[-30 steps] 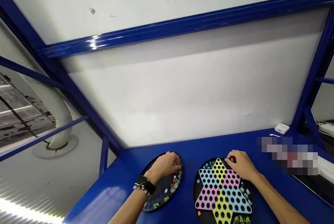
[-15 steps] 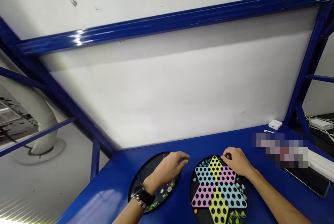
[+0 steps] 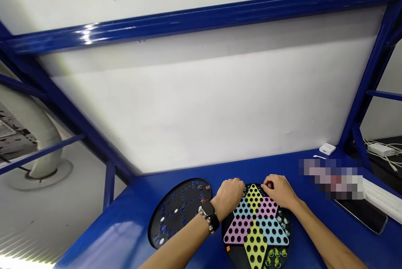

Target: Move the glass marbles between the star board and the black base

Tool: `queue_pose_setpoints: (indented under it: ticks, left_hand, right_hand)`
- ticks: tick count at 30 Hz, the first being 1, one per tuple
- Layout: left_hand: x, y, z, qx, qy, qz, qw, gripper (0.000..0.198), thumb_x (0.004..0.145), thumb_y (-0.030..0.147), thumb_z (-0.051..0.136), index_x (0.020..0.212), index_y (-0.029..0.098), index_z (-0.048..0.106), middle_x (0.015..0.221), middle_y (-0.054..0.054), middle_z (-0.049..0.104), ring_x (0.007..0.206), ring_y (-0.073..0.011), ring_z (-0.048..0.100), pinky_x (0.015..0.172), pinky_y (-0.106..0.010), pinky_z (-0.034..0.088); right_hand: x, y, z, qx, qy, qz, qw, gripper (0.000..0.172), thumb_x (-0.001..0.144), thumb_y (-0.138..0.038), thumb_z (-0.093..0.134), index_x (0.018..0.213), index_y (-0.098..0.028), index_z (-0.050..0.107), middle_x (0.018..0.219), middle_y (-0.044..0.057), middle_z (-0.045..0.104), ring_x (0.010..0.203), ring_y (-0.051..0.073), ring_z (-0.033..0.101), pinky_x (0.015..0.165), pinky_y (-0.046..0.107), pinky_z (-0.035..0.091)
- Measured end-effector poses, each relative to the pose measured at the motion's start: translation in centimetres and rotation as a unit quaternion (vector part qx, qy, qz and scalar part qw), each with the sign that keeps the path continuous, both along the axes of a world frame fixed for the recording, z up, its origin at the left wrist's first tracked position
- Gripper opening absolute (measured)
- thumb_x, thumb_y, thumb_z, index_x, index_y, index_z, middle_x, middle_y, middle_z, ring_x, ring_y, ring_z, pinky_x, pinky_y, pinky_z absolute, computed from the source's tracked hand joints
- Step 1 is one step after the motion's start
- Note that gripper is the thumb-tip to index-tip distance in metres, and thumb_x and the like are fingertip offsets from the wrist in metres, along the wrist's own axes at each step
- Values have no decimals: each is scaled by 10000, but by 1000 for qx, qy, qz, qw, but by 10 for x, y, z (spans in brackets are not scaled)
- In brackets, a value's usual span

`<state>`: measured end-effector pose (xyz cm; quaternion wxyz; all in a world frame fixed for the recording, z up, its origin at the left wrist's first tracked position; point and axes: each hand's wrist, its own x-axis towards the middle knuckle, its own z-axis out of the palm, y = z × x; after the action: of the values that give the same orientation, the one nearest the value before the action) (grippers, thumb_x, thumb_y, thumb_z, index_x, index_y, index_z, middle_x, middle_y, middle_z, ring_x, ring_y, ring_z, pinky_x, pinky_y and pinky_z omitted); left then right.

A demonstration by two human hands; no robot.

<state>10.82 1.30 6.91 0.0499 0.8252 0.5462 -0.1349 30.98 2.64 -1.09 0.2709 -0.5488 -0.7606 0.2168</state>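
Observation:
A round black Chinese checkers board (image 3: 255, 231) with a yellow, pink and blue star lies on the blue table. My left hand (image 3: 230, 195), wearing a watch, reaches over the board's upper left edge with its fingers curled down; what they hold, if anything, is hidden. At the upper right edge my right hand (image 3: 279, 189) is closed, thumb against fingers, and I cannot make out what is in it. Clear marbles (image 3: 282, 221) sit along the board's right rim, green marbles (image 3: 277, 254) at its lower right, and a small orange cube (image 3: 228, 248) at its lower left.
Left of the star board lies a second round black board (image 3: 157, 214) with blue-rimmed holes and a few marbles, partly behind my left arm. A dark phone (image 3: 364, 214), a white power strip (image 3: 383, 202) and a small white box (image 3: 327, 148) are at the right. A white panel (image 3: 201, 101) stands behind.
My left hand has moved right, from above the second board to the star board's upper left edge, and its fingers have curled. My right hand stays at the upper right edge.

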Motion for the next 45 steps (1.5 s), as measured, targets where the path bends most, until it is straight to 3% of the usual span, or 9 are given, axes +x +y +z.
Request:
queue_pose_setpoints:
  ticks: [9, 15, 19, 22, 26, 31, 36, 40, 45]
  left_hand:
    - [-15, 13, 3, 20, -37, 23, 999, 225, 910, 326, 569, 889, 183, 741, 991, -104, 743, 874, -257, 715, 714, -304, 512]
    - [-91, 23, 14, 38, -136, 148, 979, 337, 938, 429, 461, 886, 191, 693, 899, -76, 742, 828, -227, 692, 656, -271, 441]
    - [-146, 22, -2, 36, -113, 244, 962, 327, 912, 436, 452, 820, 189, 644, 829, -72, 728, 757, -220, 672, 599, -262, 392]
    - [-162, 18, -15, 6, -118, 254, 960, 317, 880, 432, 469, 734, 198, 623, 763, -62, 720, 695, -212, 661, 574, -260, 379]
    - [-154, 16, -11, -27, -213, 236, 948, 396, 883, 461, 416, 691, 192, 634, 704, -50, 713, 622, -197, 651, 563, -261, 413]
    - [-114, 3, 6, 14, -261, 168, 951, 364, 892, 423, 431, 914, 195, 714, 868, -53, 757, 761, -215, 686, 673, -275, 474]
    - [-61, -15, 0, 10, -159, 54, 986, 316, 879, 257, 491, 1095, 264, 720, 1140, -45, 724, 1025, -252, 673, 844, -311, 490]
    - [-42, -10, -6, 30, -64, -24, 997, 398, 901, 122, 413, 1125, 266, 709, 1082, -72, 703, 876, -219, 701, 727, -287, 506]
    - [-37, 8, -6, 56, -26, -105, 993, 315, 851, 83, 563, 1081, 265, 680, 1033, -34, 707, 864, -218, 703, 678, -272, 503]
  right_hand:
    - [-2, 1, 1, -5, 7, -2, 1000, 316, 887, -340, 534, 600, -208, 529, 643, -7, 604, 640, 154, 552, 669, 279, 356]
    - [-2, 0, 2, -2, 3, -5, 1000, 316, 886, -331, 532, 594, -208, 521, 638, -9, 595, 631, 150, 536, 680, 285, 357]
    - [-2, -1, 1, -1, -3, -4, 1000, 323, 886, -334, 525, 589, -208, 511, 635, -8, 594, 630, 152, 536, 683, 291, 355]
    - [-2, -1, 0, 0, -6, -5, 1000, 333, 885, -337, 522, 580, -206, 488, 624, -13, 581, 626, 152, 530, 699, 297, 359]
    - [-2, -1, -1, -1, 3, -5, 1000, 336, 886, -347, 521, 583, -208, 482, 614, -14, 577, 632, 158, 539, 699, 296, 362]
    - [-2, -2, 3, -7, 2, -1, 1000, 349, 890, -356, 518, 575, -210, 489, 604, -11, 571, 633, 162, 544, 704, 297, 373]
    - [-1, -2, 3, -6, 0, -3, 1000, 331, 893, -356, 522, 597, -210, 511, 635, -6, 593, 645, 161, 546, 723, 302, 382]
    - [-2, -1, 2, -6, -1, -1, 1000, 341, 899, -356, 521, 592, -208, 511, 634, -4, 593, 649, 160, 550, 693, 291, 376]
    - [-3, -2, 6, -10, -4, -6, 1000, 343, 904, -350, 511, 592, -206, 522, 641, -1, 607, 653, 160, 557, 741, 313, 386]
